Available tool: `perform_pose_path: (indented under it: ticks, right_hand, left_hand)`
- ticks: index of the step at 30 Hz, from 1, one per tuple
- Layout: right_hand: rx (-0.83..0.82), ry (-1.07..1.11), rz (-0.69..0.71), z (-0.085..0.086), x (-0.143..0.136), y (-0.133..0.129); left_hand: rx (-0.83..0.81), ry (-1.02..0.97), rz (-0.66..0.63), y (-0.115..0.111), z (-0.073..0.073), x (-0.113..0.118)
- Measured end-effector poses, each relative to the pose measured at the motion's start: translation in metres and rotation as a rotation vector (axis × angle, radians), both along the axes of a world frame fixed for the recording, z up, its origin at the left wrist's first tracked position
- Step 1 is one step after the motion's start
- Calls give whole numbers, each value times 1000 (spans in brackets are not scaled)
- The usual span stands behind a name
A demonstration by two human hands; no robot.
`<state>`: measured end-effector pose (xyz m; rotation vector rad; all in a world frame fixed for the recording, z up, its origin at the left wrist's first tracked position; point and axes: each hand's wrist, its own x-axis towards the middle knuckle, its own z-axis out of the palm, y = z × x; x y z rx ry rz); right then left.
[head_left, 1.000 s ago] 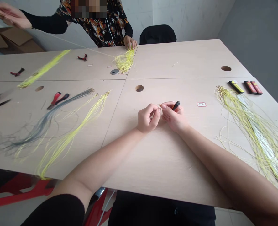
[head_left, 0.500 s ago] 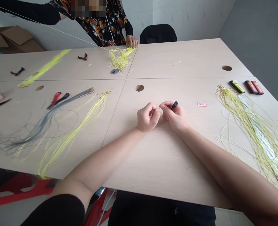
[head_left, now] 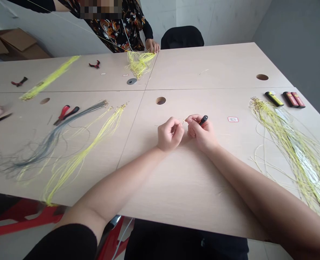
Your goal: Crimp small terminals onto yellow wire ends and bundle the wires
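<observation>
Your left hand (head_left: 170, 134) has its thumb and finger pinched on a tiny gold bit (head_left: 183, 122). The bit sits at the tips, in the small space between your two hands, over the table (head_left: 189, 191). Your right hand (head_left: 201, 134) is curled tight around a black stick (head_left: 204, 119), and its end pokes up past your fingers. The right fingertips are just beside the bit; you can't tell if they touch it.

To the right of your right hand lies a little card (head_left: 232, 119). Farther right are long yellow strings (head_left: 279, 133) with white strings (head_left: 302, 159) among them. Well left of your left hand are a yellow bunch (head_left: 80, 159), a grey bunch (head_left: 75, 116) and red and black pliers (head_left: 65, 112).

Past your left hand is a round hole (head_left: 161, 100). Beyond your right hand, off to the right, lie a yellow and black block (head_left: 274, 99) and two red blocks (head_left: 290, 99). Farthest past your hands, another person's hand (head_left: 152, 46) rests by a yellow heap (head_left: 138, 64).
</observation>
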<state>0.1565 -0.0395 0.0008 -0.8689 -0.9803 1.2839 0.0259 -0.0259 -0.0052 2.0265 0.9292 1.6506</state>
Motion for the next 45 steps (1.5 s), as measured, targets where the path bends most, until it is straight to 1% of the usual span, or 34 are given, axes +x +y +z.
perform_pose_path:
  ticks: [4, 12, 17, 22, 35, 41, 43, 45]
  right_hand:
    - [-5, 29, -33, 0, 1, 0]
    - [-18, -3, -64, -2, 2, -1]
    - [-13, -34, -71, -4, 2, 0]
    - [-14, -12, -64, -4, 3, 0]
    - [-17, -8, -52, -4, 2, -1]
    - [-27, 54, -108, -2, 3, 0]
    - [-47, 81, -125, -1, 3, 1]
    - [-66, 82, -125, 0, 3, 1]
  left_hand:
    - [4, -15, -15, 0, 0, 0]
    - [-19, -23, -7, 0, 0, 1]
    - [-9, -12, 11, 1, -1, 1]
    - [5, -19, 2, 1, -1, 1]
    - [-19, -15, 2, 1, -1, 1]
    - [37, -29, -36, 0, -1, 1]
    - [97, 1, -68, -1, 0, 1]
    - [190, 47, -93, -3, 2, 0]
